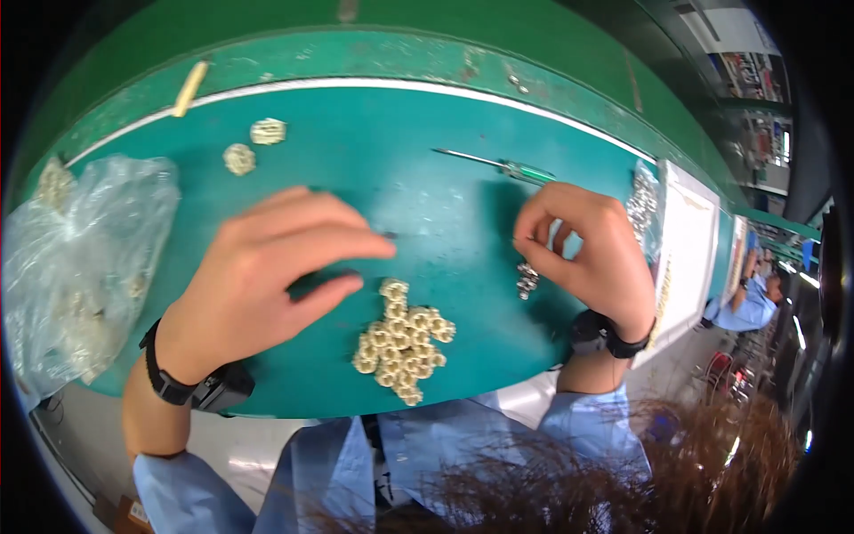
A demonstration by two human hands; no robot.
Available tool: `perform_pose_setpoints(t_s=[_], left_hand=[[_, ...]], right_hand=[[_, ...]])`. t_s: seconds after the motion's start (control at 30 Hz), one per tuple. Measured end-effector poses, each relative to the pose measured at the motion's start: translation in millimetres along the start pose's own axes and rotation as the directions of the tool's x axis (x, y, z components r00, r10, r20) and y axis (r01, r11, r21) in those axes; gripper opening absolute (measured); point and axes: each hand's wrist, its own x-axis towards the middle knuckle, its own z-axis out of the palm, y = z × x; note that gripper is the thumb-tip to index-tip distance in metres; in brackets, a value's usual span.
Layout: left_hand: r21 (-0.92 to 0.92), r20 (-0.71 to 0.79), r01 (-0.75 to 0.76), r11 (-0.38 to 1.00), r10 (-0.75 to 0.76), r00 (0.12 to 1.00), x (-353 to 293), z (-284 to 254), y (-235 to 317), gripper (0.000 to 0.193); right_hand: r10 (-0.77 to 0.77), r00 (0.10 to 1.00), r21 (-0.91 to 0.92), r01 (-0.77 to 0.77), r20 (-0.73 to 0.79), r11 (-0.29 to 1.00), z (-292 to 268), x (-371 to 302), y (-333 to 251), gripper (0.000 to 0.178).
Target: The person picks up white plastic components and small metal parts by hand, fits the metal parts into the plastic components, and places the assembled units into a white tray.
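The table [356, 151] is smooth, softly glossy. Near the middle, bumpy cream parts [400, 338] are probably plastic; at right, small metal pieces [527, 282] shine. The left bag [107, 231] is crinkled, glossy clear plastic; the far screwdriver [529, 173] has a metal shaft [469, 157].

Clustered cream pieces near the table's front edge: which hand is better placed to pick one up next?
Probably the left hand: its fingers are spread apart, close to the clustered cream pieces. The right hand is farther from them, its fingers near the small metal parts.
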Motion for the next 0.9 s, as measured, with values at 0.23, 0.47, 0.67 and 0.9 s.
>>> perform_pose_setpoints(t_s=[0.23,0.47,0.67,0.9], left_hand=[[0.381,-0.398,0.338,0.861,-0.177,0.9,3.3,-42.4,-3.2,0.034],[0.304,-0.215,0.407,0.861,-0.354,0.91,-1.1,-48.7,-9.6,0.031],[0.079,-0.096,0.186,0.979,-0.178,0.979,-3.2,-28.1,5.4,0.03],[-0.006,0.053,0.097,0.995,-0.097,0.994,-6.3,1.2,2.8,0.03]], right_hand=[[-0.093,0.994,0.183,0.103,-0.064,0.978,15.6,3.8,-4.1,0.018],[-0.07,0.997,0.197,0.077,-0.041,0.977,38.1,9.9,-7.1,0.012],[-0.055,0.996,0.208,0.067,-0.064,0.976,45.5,12.5,-11.8,0.018],[-0.036,0.996,0.183,0.05,-0.077,0.982,41.1,11.2,-8.2,0.02]])
